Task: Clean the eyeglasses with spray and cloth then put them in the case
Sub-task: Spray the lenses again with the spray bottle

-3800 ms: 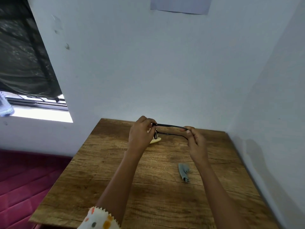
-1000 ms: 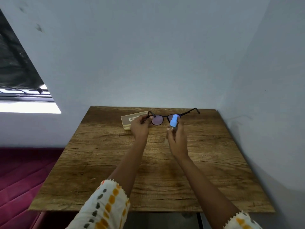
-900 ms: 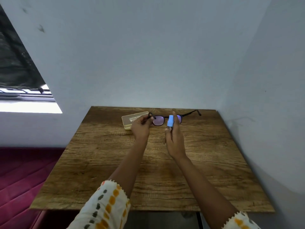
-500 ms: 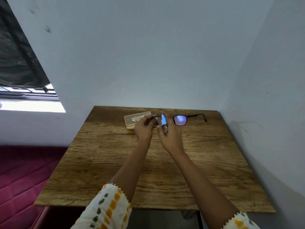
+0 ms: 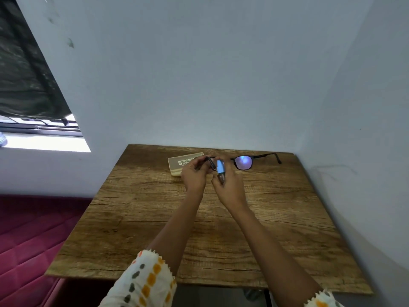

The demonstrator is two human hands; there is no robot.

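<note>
Black-framed eyeglasses (image 5: 243,162) are held up over the far part of the wooden table (image 5: 155,218), temples unfolded. My left hand (image 5: 194,175) grips their left end, hiding the left lens. My right hand (image 5: 230,187) holds a small spray bottle with a light blue top (image 5: 220,166) upright, right in front of the left lens. The right lens shows a purple-blue glare. A beige glasses case (image 5: 182,161) lies shut on the table behind my left hand. No cloth is in view.
The table stands in a corner, with white walls behind it (image 5: 199,85) and to its right (image 5: 365,151). A window (image 5: 39,134) is at the left, and a dark red cushioned surface (image 5: 33,229) lies below the table's left edge.
The spray bottle in my right hand has moved leftward across the glasses, from the right lens to the left lens. Earlier still, both hands held only the glasses.
</note>
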